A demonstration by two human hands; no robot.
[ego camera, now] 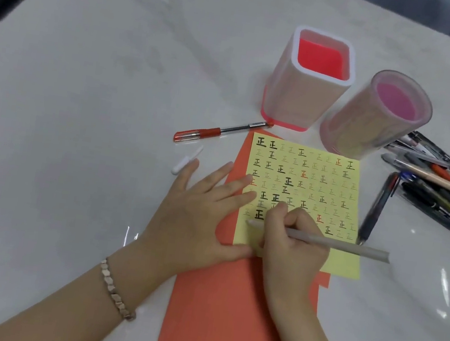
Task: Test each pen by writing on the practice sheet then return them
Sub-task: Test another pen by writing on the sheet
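Observation:
The yellow practice sheet (328,185), covered in rows of written characters, lies on an orange paper (227,309). My right hand (294,246) grips a grey pen (351,247), its tip down on the sheet's lower left part. My left hand (200,213) lies flat with spread fingers, pressing the sheet's left edge and the orange paper. A white pen cap (186,160) lies just left of my left hand. A red pen (220,133) lies above it.
Two empty holders stand behind the sheet: a square one with a red inside (308,81) and a round pink one (376,116). A pile of several pens (441,189) lies at the right. A dark pen (376,209) lies beside the sheet's right edge.

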